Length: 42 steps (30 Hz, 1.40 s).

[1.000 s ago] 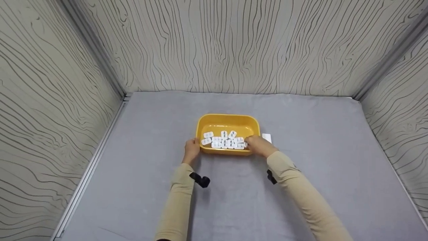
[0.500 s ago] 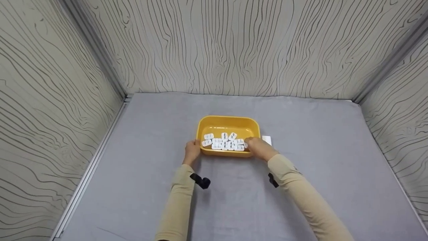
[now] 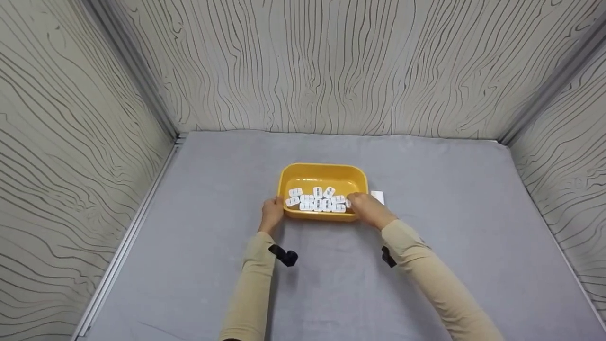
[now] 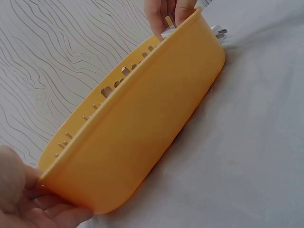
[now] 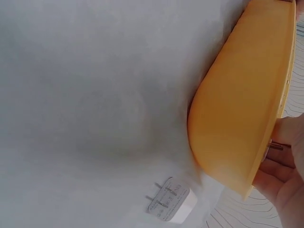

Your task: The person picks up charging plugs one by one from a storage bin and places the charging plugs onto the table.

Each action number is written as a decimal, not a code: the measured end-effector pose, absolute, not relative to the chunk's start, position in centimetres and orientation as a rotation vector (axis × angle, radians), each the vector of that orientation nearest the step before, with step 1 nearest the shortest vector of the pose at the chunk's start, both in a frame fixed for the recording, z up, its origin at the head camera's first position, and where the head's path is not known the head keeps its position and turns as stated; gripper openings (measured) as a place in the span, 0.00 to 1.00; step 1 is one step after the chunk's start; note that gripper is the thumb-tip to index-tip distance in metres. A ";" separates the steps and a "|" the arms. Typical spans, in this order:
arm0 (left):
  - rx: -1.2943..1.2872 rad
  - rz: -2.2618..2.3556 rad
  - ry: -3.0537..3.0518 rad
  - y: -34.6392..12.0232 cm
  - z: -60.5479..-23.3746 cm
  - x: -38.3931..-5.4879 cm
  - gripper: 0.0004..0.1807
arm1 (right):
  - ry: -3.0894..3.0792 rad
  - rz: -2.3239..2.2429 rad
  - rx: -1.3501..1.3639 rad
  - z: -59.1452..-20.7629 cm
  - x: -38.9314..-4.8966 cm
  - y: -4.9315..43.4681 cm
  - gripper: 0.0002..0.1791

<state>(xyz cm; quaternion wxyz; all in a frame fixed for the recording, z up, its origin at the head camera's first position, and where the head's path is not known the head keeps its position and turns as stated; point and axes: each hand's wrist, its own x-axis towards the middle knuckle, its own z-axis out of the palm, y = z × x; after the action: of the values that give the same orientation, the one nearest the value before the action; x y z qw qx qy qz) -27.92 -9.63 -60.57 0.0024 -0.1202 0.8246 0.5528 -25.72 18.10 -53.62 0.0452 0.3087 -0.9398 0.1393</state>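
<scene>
A yellow rectangular bin (image 3: 324,171) stands on the grey cloth, with several white plug adapters (image 3: 307,206) along its near side, many with metal prongs up. My left hand (image 3: 271,214) holds the bin's left end; the left wrist view has the thumb at the rim and the fingers against the outer wall. Inside the near right corner, my right hand (image 3: 370,209) grips one white adapter (image 4: 168,32), whose prongs show between the fingers in the right wrist view. Most of that adapter is hidden by the hand.
Another white adapter (image 5: 173,202) lies on the cloth just outside the bin's right end, prongs showing. Grey cloth (image 3: 454,199) covers the table. Wood-patterned panels (image 3: 312,66) enclose the back and both sides.
</scene>
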 end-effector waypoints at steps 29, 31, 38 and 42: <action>-0.383 1.687 2.593 -10.4 -69.1 -32.4 0.25 | -2.728 0.561 0.880 -53.7 -24.6 19.3 0.12; -0.383 1.680 2.638 -10.3 -68.8 -32.1 0.27 | -2.705 0.573 0.869 -53.7 -24.4 19.4 0.12; -0.433 1.659 2.598 -9.4 -62.0 -28.8 0.22 | -2.641 0.599 0.855 -53.6 -24.3 19.8 0.14; -0.443 1.627 2.617 -11.0 -73.5 -34.9 0.22 | -2.632 0.599 0.843 -53.6 -24.1 19.8 0.15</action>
<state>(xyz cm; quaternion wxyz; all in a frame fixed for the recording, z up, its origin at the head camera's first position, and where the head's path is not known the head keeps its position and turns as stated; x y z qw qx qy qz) -34.93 -10.98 -73.53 0.0141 -0.1423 0.8405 0.5226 -24.11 19.84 -53.58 0.1563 0.2946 -0.9193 0.2091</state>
